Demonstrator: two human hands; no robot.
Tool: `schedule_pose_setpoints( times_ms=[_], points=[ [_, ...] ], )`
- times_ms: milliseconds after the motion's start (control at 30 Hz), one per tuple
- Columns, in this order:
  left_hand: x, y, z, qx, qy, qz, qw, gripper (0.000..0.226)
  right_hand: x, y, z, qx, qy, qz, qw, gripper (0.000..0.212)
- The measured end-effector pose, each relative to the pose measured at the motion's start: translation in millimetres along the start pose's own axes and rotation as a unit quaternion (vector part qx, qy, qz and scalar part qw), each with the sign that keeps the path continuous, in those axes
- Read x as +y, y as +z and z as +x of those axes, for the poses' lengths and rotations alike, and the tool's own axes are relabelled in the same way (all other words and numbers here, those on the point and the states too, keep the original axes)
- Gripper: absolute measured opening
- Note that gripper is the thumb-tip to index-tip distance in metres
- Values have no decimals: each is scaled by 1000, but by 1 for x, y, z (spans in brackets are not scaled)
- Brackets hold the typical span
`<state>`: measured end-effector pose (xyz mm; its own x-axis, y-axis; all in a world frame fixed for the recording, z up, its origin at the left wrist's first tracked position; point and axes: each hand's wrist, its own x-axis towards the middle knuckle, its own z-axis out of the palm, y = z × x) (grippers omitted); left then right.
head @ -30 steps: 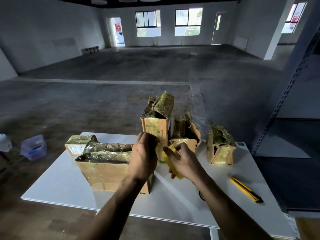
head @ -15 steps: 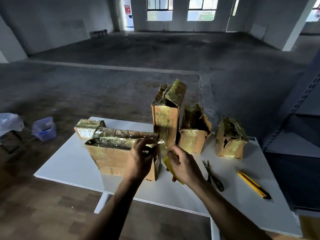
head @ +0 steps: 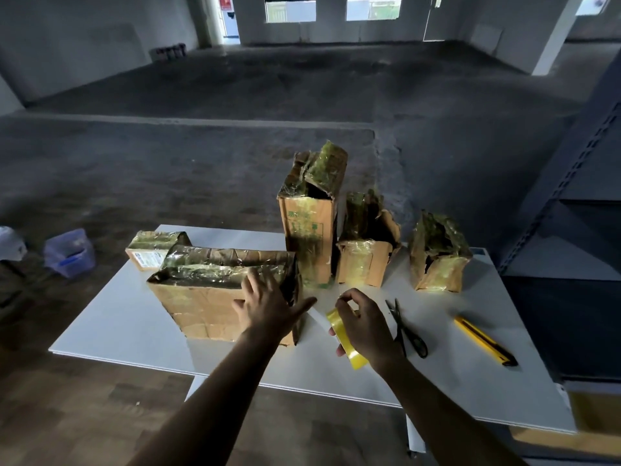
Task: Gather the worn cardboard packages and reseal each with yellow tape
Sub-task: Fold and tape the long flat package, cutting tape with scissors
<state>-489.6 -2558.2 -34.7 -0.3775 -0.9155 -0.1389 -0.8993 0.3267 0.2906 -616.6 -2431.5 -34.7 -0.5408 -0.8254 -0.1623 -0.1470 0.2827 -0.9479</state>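
Now my left hand [head: 268, 309] lies spread flat against the wide package [head: 198, 297]. Just beside it, my right hand [head: 366, 326] grips the yellow tape [head: 336, 319].

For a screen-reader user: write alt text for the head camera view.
A person's left hand rests open against the wide taped cardboard box on a white table, while the right hand grips a yellow tape roll. Four other worn boxes stand behind; scissors and a yellow utility knife lie to the right.

The right hand [head: 364, 326] hides most of the tape roll [head: 351, 354]; the package label [head: 145, 259] is illegible.
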Motion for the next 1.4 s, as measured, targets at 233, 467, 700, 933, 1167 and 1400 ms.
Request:
schedule_pose_setpoints(
  times_ms=[233, 467, 700, 933, 1167, 1400],
  points=[
    [4, 19, 14, 94, 11, 53, 994, 50, 4, -7, 5, -7, 15, 5, 1000, 10],
    [-5, 15, 13, 126, 89, -26, 988, 26, 1, -8, 8, -11, 5, 4, 1000, 9],
    [-5, -63, 14, 221, 76, -167, 958, 30, -22, -11, 16, 36, -31, 64, 997, 10],
    [-12, -101, 15, 215, -27, -365, 906, 43, -60, -19, 21, 137, -127, 99, 977, 10],
    [-24, -93, 8, 194, -127, -464, 855, 43, -67, -8, 26, 131, -154, 46, 978, 10],
    [-50, -89, -5, 236, -160, -497, 819, 34, -63, 27, 29, 121, -145, 48, 981, 6]
  ],
)
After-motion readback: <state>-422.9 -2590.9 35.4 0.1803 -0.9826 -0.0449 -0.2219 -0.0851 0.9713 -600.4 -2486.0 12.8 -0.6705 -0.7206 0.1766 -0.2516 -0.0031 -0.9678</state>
